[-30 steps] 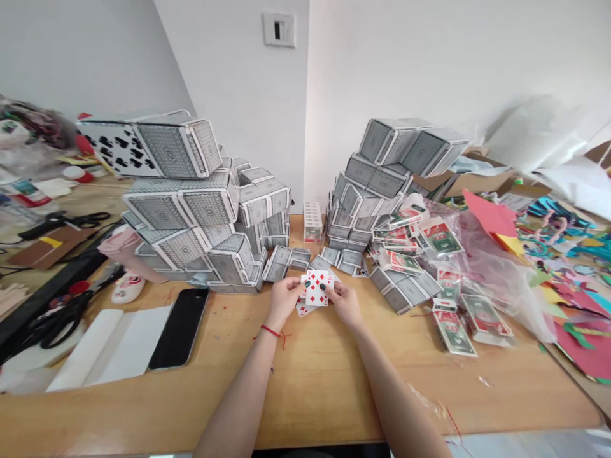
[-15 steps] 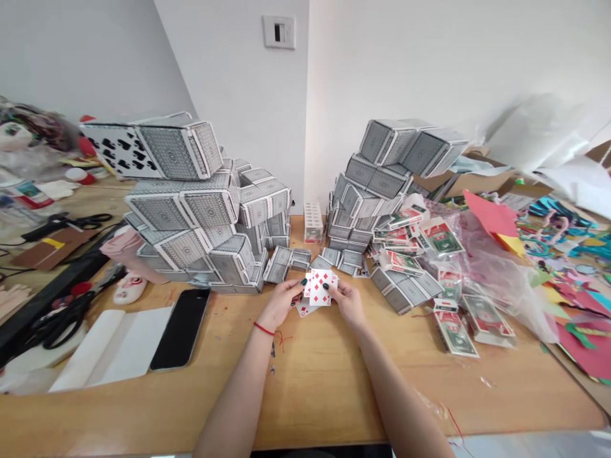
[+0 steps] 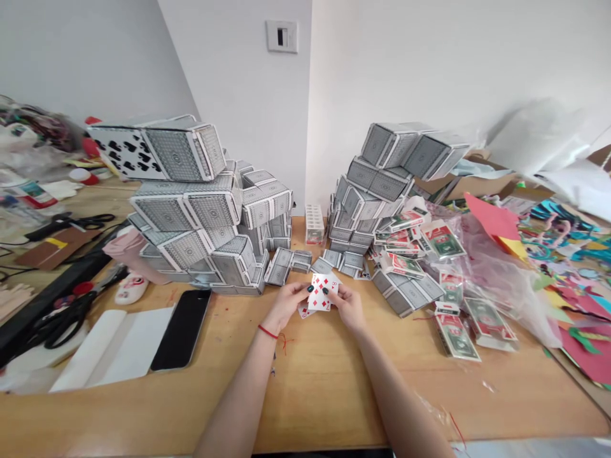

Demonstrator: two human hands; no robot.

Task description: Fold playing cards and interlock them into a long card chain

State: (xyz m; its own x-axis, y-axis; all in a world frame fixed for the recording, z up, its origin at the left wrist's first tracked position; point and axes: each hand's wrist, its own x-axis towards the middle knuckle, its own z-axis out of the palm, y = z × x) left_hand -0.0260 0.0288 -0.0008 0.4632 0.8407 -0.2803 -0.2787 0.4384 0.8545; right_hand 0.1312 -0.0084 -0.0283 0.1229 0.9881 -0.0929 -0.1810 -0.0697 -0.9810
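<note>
Playing cards (image 3: 319, 299) with red diamonds are held between my hands over the middle of the table. My left hand (image 3: 287, 304) pinches their left side, thumb on the face. On the right edge, my right hand (image 3: 348, 305) grips them with its thumb across the front. Another diamond card (image 3: 305, 312) shows partly beneath, by my left fingers; whether it is held or lying on the table I cannot tell. Just beyond my hands lie small grey card-back boxes (image 3: 280, 264) and folded card pieces (image 3: 329, 259).
Tall stacks of card-built boxes rise at left (image 3: 191, 210) and right (image 3: 382, 178). Several card packs (image 3: 456, 334) and clear plastic (image 3: 506, 267) lie to the right. A phone (image 3: 181, 331), white paper (image 3: 119, 343) and black scissors (image 3: 71, 318) lie left.
The held cards have tilted slightly and overlap more closely. My left thumb has slid inward onto the front card's face. The whole view has shifted a little.
</note>
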